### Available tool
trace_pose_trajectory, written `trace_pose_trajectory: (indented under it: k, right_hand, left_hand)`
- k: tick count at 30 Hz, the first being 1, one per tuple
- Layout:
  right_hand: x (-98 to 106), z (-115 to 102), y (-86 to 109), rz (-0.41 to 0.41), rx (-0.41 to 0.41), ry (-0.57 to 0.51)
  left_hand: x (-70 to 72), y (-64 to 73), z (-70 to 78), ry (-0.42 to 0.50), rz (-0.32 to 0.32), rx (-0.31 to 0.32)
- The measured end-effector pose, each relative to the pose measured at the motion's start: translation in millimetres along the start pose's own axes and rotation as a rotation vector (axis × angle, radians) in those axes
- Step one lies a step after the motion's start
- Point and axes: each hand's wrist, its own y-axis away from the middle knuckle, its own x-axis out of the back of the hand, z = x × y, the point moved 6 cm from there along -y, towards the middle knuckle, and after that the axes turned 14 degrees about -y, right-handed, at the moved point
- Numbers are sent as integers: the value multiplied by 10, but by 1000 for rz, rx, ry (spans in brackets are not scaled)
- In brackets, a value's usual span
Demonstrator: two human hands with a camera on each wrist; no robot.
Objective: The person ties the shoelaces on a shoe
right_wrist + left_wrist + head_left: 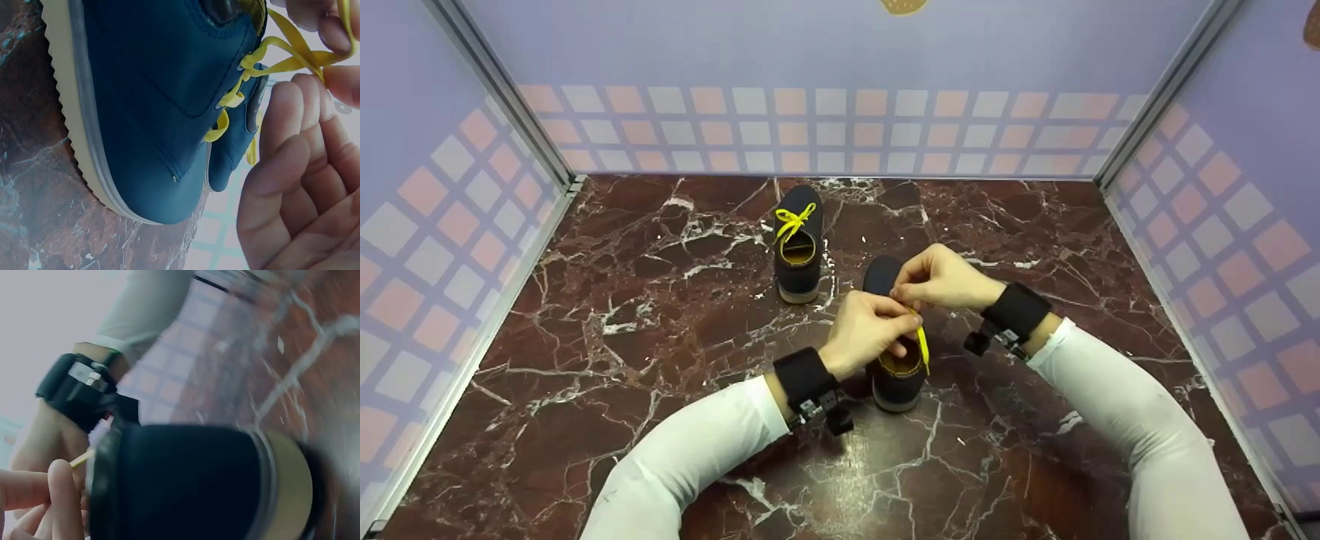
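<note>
A dark shoe point(898, 394) with a light sole stands below both hands, its toe pointing away; the hands cover its middle. Yellow shoelace point(292, 56) runs through its eyelets and up to the fingers. My left hand point(866, 330) pinches the lace above the shoe opening, and one end hangs down beside the shoe. My right hand point(941, 281) holds the lace over the front of the shoe, fingers bent close to the left fingertips. In the left wrist view, the shoe heel point(191, 484) hides part of the work.
A matching shoe point(799, 262) stands farther off to the left, its yellow lace tied in a bow point(795, 217). The dark red marbled tabletop point(660, 300) is bounded by tiled-pattern panels point(832, 135) at the back and both sides.
</note>
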Motion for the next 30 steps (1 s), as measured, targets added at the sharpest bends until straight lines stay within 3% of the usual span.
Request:
trace_pose_trajectory:
  k: [4,7,10,13,18,20,30]
  right_hand:
    - [-9,3,-4,1,1,-6]
    - [-9,13,-10,2,7,-4]
    - [-4,31,-18,5,8,-19]
    - [1,50,-29,17,7,-36]
    - [13,68,-32,41,8,-37]
    - [15,75,-27,41,7,-39]
    - [0,36,6,31,55,-24]
  left_hand:
    - [-3,-17,69,-323,27,-130]
    - [-15,-14,142,-487,-44,-187]
    - [3,-12,201,-572,-126,-219]
    - [96,-40,207,-606,-109,-228]
    - [380,-115,113,-580,99,-167]
    - [457,-137,60,-558,146,-140]
    - [430,-169,-15,-484,148,-202]
